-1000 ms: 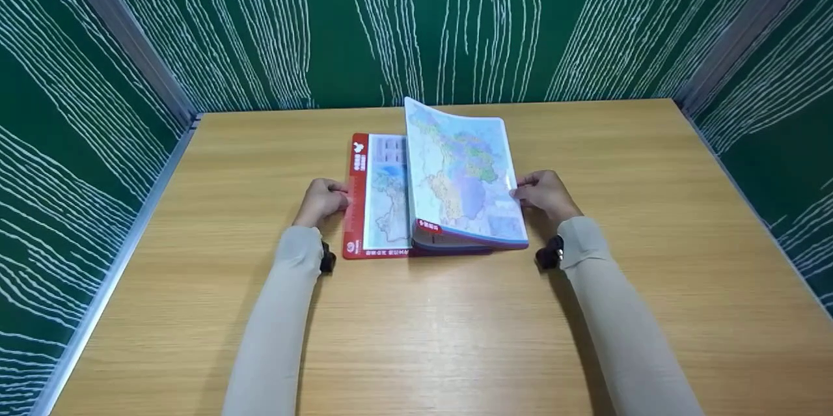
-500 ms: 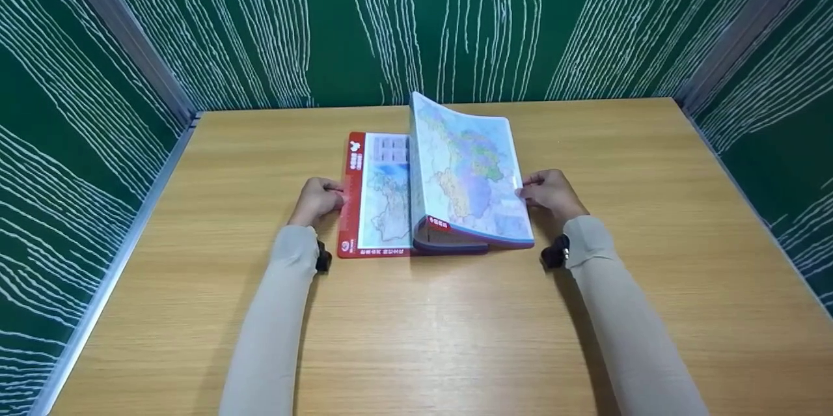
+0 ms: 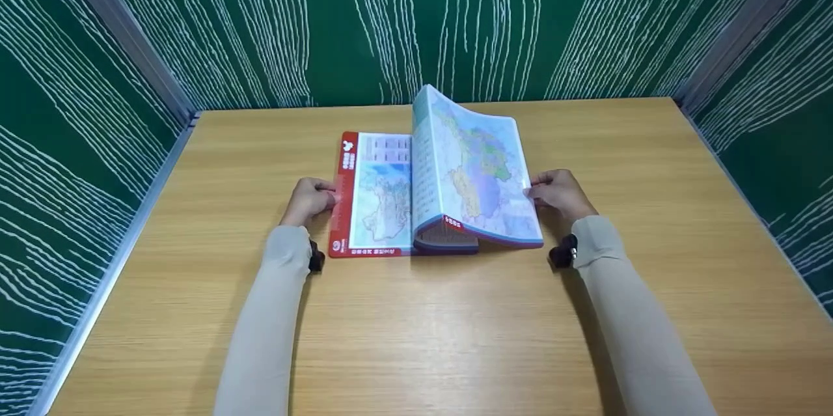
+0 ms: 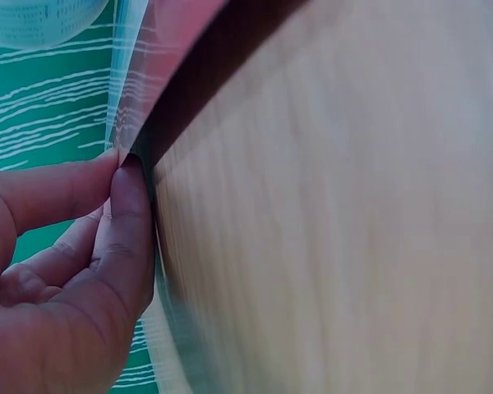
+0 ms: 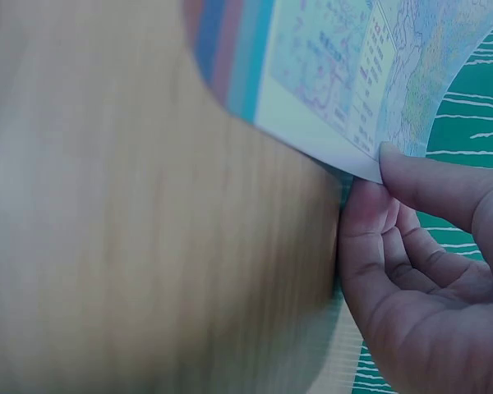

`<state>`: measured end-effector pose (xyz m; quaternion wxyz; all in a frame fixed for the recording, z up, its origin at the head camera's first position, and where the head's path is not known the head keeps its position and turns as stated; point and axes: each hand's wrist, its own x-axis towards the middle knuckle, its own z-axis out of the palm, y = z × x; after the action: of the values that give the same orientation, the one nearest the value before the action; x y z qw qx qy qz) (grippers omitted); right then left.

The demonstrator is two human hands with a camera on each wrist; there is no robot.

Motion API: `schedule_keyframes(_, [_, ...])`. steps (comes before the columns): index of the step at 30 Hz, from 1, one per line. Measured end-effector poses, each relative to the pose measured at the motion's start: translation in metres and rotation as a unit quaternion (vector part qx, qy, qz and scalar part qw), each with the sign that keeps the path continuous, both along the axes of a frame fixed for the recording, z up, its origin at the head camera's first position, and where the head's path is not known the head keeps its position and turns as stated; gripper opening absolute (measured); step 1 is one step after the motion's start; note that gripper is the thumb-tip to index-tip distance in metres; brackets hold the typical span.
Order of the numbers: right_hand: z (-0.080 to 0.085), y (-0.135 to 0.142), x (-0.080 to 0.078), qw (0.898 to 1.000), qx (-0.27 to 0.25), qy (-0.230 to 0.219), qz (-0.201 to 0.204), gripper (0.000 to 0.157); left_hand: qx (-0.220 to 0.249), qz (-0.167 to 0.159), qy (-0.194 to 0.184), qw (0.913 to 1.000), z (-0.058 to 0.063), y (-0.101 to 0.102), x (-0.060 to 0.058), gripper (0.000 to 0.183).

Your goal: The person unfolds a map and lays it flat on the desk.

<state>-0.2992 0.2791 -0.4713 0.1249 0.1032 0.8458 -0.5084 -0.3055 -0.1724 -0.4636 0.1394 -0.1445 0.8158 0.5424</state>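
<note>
The head view shows a red-bordered map (image 3: pixel 382 208) near the far edge of the desk (image 3: pixel 416 338), about midway between its two far corners. A curved map sheet (image 3: pixel 478 162) arches up at its right; whether the two are joined cannot be told. The person's left hand (image 3: pixel 308 200) pinches the red-bordered map's left edge between thumb and fingers. The right hand (image 3: pixel 563 194) pinches the curved map sheet's right edge likewise. A white-lined green wall (image 3: pixel 332 38) stands along the desk's far edge.
</note>
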Motion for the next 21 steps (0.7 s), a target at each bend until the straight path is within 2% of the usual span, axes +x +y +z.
schedule_keyframes(3, [-0.001, 0.003, 0.0, 1.0, 0.006, 0.013, 0.004, 0.028, 0.001, 0.002, 0.002, 1.0, 0.0, -0.003, 0.001, 0.038])
schedule_keyframes(21, [0.001, 0.017, 0.002, 1.0, 0.009, -0.004, -0.006, 0.029, 0.016, 0.019, -0.019, 0.9995, 0.004, -0.016, 0.005, 0.041])
